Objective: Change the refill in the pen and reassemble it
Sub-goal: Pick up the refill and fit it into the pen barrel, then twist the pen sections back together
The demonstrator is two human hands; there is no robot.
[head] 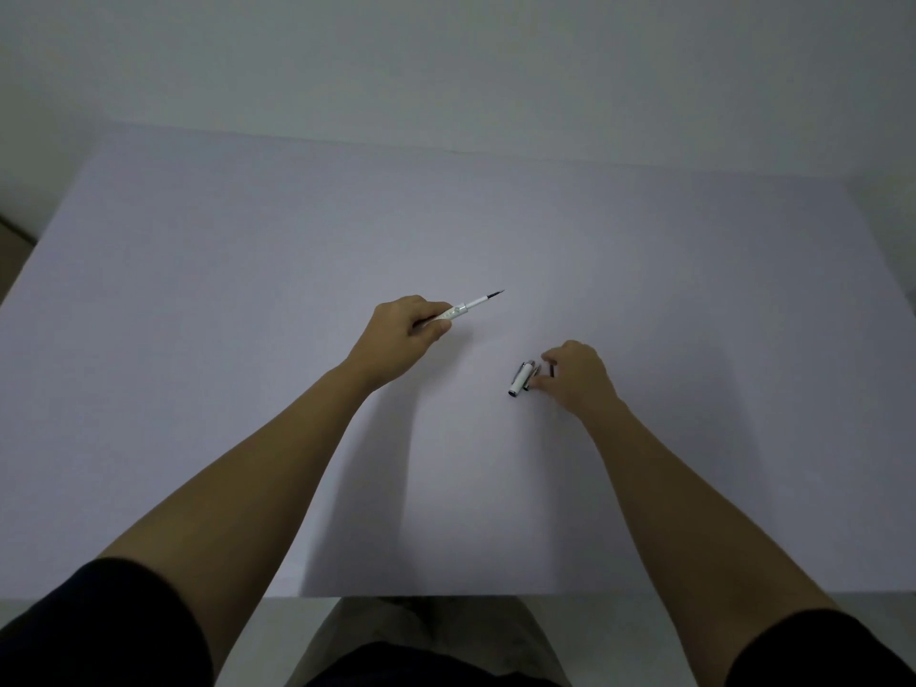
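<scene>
My left hand (404,334) is closed around a white pen barrel (453,312) held just above the table, with a thin white refill and its dark tip (488,296) sticking out to the upper right. A short white pen cap with a metal clip (521,378) lies on the table to the right. My right hand (577,376) rests beside that cap, fingertips touching its right side near a small dark piece (551,370). Whether the fingers grip the cap or only touch it is unclear.
The work surface is a wide pale lavender table (248,339). Its near edge runs along the bottom of the view above my lap (426,637), and a plain wall stands behind its far edge.
</scene>
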